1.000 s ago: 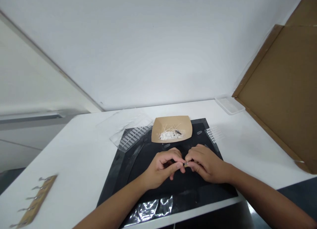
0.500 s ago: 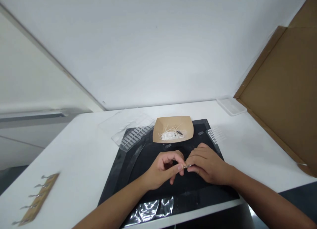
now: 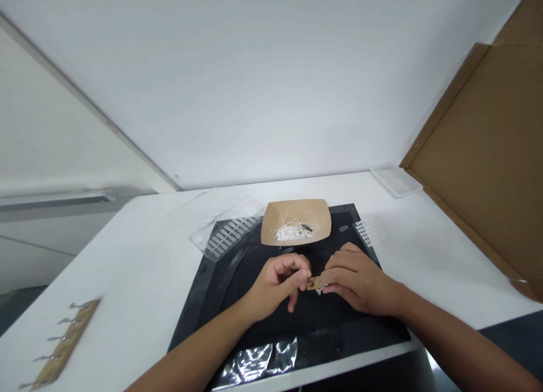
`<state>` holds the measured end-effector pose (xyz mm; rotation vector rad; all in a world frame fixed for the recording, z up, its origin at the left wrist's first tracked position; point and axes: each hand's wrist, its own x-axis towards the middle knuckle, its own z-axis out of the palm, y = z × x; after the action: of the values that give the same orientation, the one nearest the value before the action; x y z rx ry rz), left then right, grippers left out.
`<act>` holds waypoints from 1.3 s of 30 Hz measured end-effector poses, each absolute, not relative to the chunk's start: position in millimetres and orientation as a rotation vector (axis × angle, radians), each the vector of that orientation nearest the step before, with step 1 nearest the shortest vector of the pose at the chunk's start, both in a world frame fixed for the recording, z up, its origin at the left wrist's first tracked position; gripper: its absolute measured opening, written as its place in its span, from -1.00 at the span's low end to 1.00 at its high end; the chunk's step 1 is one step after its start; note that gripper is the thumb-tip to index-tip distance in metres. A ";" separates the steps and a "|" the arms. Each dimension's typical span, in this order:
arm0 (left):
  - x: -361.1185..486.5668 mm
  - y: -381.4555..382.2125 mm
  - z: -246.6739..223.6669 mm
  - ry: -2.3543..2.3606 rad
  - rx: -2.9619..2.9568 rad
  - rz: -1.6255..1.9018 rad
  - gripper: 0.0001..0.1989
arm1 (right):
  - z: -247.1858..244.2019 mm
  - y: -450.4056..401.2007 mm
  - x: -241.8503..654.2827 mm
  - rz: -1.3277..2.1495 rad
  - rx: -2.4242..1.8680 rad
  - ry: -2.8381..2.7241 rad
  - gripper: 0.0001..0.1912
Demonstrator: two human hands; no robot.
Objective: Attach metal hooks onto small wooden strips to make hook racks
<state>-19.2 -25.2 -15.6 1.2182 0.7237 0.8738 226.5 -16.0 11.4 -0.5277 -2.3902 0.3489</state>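
Between my hands, over a black mat (image 3: 254, 290), is a small tan piece (image 3: 314, 283) with a dark round spot and a shiny metal bit under it. My right hand (image 3: 354, 280) grips its right part, the fingers wrapped round it. The thumb and forefinger of my left hand (image 3: 280, 283) are pinched together at the piece's left end. Behind the hands stands a brown paper tray (image 3: 297, 205) holding white bits and thin sticks. Small clear pieces lie on the mat near it.
A wooden strip with metal clips (image 3: 65, 347) lies on the white table (image 3: 136, 267) at left. A clear sheet of nail-shaped tabs (image 3: 233, 233) is back left. White stickers (image 3: 370, 232) and a clear plastic tray (image 3: 396, 181) are at right, beside a large cardboard piece (image 3: 483, 149).
The small piece has turned so that its tan face with the dark spot shows. My left hand has shifted slightly left.
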 end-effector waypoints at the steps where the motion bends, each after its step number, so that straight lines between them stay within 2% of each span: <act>1: -20.8 -23.5 -16.2 0.751 1.212 0.896 -0.58 | 12.1 -16.1 226.6 0.353 -0.529 -2.376 -0.76; 13: -22.7 -22.5 -20.3 0.646 1.221 0.941 -0.66 | 16.8 -15.0 228.8 0.368 -0.576 -2.346 -0.80; 20: -23.4 -24.6 -18.7 0.614 1.351 0.968 -0.63 | 15.4 -14.7 229.3 0.399 -0.596 -2.365 -0.82; 24: -23.7 -26.1 -7.0 0.681 1.647 0.966 -0.56 | 15.4 -15.2 229.6 0.418 -0.617 -2.382 -0.83; 33: -38.2 -7.5 1.9 0.992 2.702 1.202 -0.64 | 12.8 -16.0 227.9 0.421 -0.633 -2.320 -0.95; 39: -58.9 14.1 1.8 1.609 2.715 1.288 -0.78 | 12.2 -14.8 228.4 0.513 -0.757 -2.257 -0.93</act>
<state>-58.9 14.1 1.8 2.7146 1.6088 1.2875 228.4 -14.8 12.2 -0.7575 -2.2566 0.5130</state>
